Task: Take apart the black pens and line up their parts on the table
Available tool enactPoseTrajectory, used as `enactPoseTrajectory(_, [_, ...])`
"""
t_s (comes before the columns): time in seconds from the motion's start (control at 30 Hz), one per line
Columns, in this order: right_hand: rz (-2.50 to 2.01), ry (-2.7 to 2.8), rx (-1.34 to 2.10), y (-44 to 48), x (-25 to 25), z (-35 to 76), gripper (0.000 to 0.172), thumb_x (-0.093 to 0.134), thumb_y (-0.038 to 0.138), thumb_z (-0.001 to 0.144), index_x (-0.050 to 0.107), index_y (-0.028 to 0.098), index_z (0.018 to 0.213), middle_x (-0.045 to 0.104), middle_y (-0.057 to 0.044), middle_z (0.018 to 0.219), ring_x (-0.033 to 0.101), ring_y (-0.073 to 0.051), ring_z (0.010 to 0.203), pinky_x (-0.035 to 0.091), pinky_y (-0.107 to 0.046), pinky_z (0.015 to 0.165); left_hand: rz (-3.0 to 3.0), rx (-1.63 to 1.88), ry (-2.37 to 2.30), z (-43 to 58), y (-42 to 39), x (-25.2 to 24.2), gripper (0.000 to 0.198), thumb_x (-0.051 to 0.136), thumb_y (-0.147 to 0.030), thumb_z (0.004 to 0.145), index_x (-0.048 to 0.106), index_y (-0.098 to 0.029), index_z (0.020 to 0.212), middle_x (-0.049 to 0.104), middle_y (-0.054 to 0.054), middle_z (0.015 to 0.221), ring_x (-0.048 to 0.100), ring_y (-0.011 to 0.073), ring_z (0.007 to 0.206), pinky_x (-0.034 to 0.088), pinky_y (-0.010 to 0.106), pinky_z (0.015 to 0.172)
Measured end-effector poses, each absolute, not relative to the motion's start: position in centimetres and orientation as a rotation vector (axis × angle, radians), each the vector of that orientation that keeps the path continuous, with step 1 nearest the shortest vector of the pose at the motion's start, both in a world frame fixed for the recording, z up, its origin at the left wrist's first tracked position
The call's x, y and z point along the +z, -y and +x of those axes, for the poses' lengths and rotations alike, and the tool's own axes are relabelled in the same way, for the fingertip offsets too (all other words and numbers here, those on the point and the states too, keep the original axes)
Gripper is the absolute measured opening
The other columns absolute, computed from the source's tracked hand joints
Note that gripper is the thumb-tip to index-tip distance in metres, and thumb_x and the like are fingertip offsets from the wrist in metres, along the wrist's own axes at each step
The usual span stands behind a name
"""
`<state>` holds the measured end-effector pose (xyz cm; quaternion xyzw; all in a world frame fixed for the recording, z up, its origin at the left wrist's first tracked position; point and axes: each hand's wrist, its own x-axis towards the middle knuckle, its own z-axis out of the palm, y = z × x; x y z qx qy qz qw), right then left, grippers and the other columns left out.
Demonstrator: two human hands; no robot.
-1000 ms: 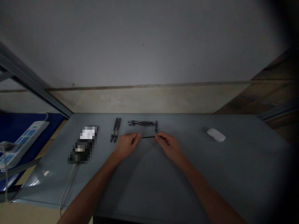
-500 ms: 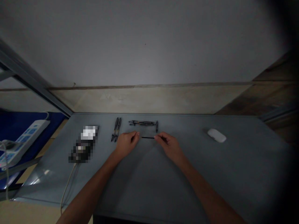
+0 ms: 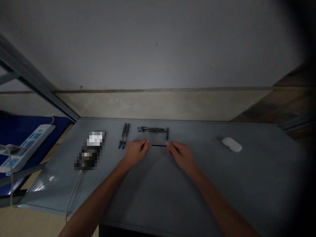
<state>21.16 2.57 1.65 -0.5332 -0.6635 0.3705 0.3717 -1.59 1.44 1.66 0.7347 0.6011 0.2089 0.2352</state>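
Our left hand (image 3: pixel 135 153) and right hand (image 3: pixel 181 154) pinch a thin black rod (image 3: pixel 159 145) — its ends hidden by our fingertips (image 3: pixel 168 144) — while the pixelated gadget (image 3: pixel 90 151) on the table (image 3: pixel 153 187) can't be made out.

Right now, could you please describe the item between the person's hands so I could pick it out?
On the grey tabletop, find the person's left hand and right hand, fingertips facing each other. Between them runs a thin straight black rod, unlike the longer jointed dark assembly lying just beyond it.
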Motion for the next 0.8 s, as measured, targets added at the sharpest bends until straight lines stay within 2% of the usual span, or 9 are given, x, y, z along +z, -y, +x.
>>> enactPoseTrajectory(0.13, [-1.308,1.672,0.892,-2.87,1.44,21.19,0.025,0.057,0.053,0.076,0.065,0.030,0.075,0.066,0.002,0.069,0.061,-0.016,0.064,0.046,-0.029,0.058,1.981,0.626,-1.664,-1.60,-1.74,1.51,0.040,0.038,-0.042,0.108,0.043,-0.026,0.072,0.051,0.000,0.062,0.053,0.0181,0.062,0.034,0.031,0.066])
enactPoseTrajectory(0.2, [-1.301,1.652,0.883,-2.97,1.42,21.26,0.023,0.061,0.053,0.072,0.066,0.033,0.080,0.068,0.003,0.074,0.063,-0.018,0.067,0.048,-0.031,0.061,1.977,0.633,-1.673,-1.62,-1.91,1.47,0.038,0.040,-0.042,0.106,0.040,-0.026,0.071,0.048,-0.001,0.061,0.050,0.0173,0.060,0.032,0.031,0.065])
enactPoseTrajectory(0.27, [-1.322,1.653,0.902,-2.95,1.46,21.37,0.024,0.057,0.055,0.075,0.065,0.032,0.074,0.067,0.003,0.069,0.063,-0.018,0.064,0.047,-0.032,0.059,1.977,0.639,-1.673,-1.62,-1.97,1.49,0.038,0.041,-0.041,0.106,0.037,-0.026,0.071,0.047,-0.001,0.060,0.049,0.0167,0.059,0.031,0.031,0.065])
enactPoseTrajectory(0.37, [-1.379,1.667,0.948,-2.79,1.52,21.50,0.042,0.043,0.057,0.083,0.058,0.030,0.055,0.059,0.003,0.052,0.057,-0.015,0.051,0.044,-0.031,0.052,1.986,0.635,-1.654,-1.53,-1.83,1.59,0.039,0.042,-0.042,0.105,0.036,-0.026,0.070,0.046,-0.001,0.060,0.048,0.0166,0.060,0.030,0.031,0.065])
enactPoseTrajectory(0.43, [-1.391,1.679,0.958,-2.73,1.51,21.51,0.047,0.040,0.057,0.085,0.054,0.028,0.050,0.055,0.002,0.046,0.053,-0.014,0.046,0.041,-0.030,0.049,1.991,0.628,-1.640,-1.46,-1.67,1.65,0.039,0.041,-0.043,0.106,0.038,-0.026,0.071,0.047,-0.001,0.061,0.049,0.0170,0.060,0.030,0.032,0.066])
enactPoseTrajectory(0.5, [-1.368,1.700,0.946,-2.75,1.46,21.46,0.042,0.045,0.056,0.082,0.056,0.028,0.053,0.057,0.002,0.049,0.054,-0.014,0.048,0.042,-0.029,0.050,1.987,0.619,-1.653,-1.42,-1.58,1.69,0.040,0.040,-0.043,0.107,0.041,-0.026,0.071,0.050,0.000,0.062,0.051,0.0175,0.062,0.031,0.032,0.066])
enactPoseTrajectory(0.6, [-1.330,1.686,0.906,-2.89,1.37,21.37,0.026,0.056,0.052,0.076,0.066,0.029,0.070,0.066,0.002,0.066,0.061,-0.016,0.061,0.047,-0.030,0.059,1.971,0.609,-1.703,-1.50,-1.64,1.72,0.042,0.038,-0.042,0.110,0.048,-0.025,0.073,0.055,0.001,0.064,0.053,0.0183,0.064,0.033,0.032,0.067])
enactPoseTrajectory(0.67, [-1.329,1.662,0.895,-2.95,1.36,21.35,0.024,0.061,0.050,0.072,0.068,0.029,0.080,0.069,0.001,0.075,0.064,-0.018,0.069,0.049,-0.032,0.064,1.966,0.606,-1.721,-1.60,-1.75,1.76,0.044,0.038,-0.041,0.111,0.053,-0.025,0.073,0.056,0.002,0.065,0.053,0.0186,0.063,0.035,0.032,0.068])
enactPoseTrajectory(0.8, [-1.356,1.633,0.944,-2.86,1.50,21.43,0.029,0.052,0.052,0.079,0.066,0.031,0.067,0.068,0.000,0.066,0.064,-0.020,0.063,0.049,-0.034,0.062,1.982,0.565,-1.734,-1.57,-1.65,1.91,0.045,0.040,-0.041,0.111,0.059,-0.025,0.074,0.056,0.002,0.065,0.052,0.0191,0.063,0.036,0.032,0.069])
